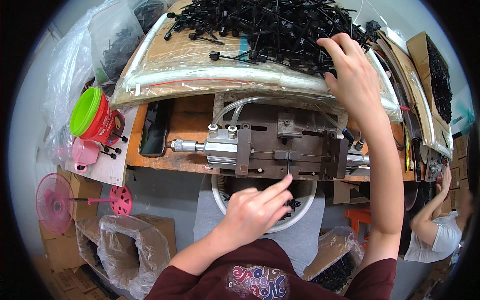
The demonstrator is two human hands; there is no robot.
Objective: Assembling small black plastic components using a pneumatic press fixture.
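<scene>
My left hand [255, 207] is below a metal clamping fixture [260, 155], its index finger stretched out. That fingertip meets the lower end of a thin black plastic stem [288, 162] set in the small block at the fixture's middle; the other fingers are partly bent. Over the right side of a heap of black plastic parts with thin stems [280, 30], my right hand [355, 75] is curved, thumb and fingers apart, with nothing visible between them. Under the fixture a white round basket [220, 195] contains more black parts, partly hidden by my left hand.
Clear air tubes [240, 101] run above the fixture. On the left are a phone [154, 129], a red-and-green bucket [95, 117], a pink cup [85, 152] and a pink fan [55, 202]. Plastic-lined boxes [130, 250] stand below. A co-worker [437, 232] works at right.
</scene>
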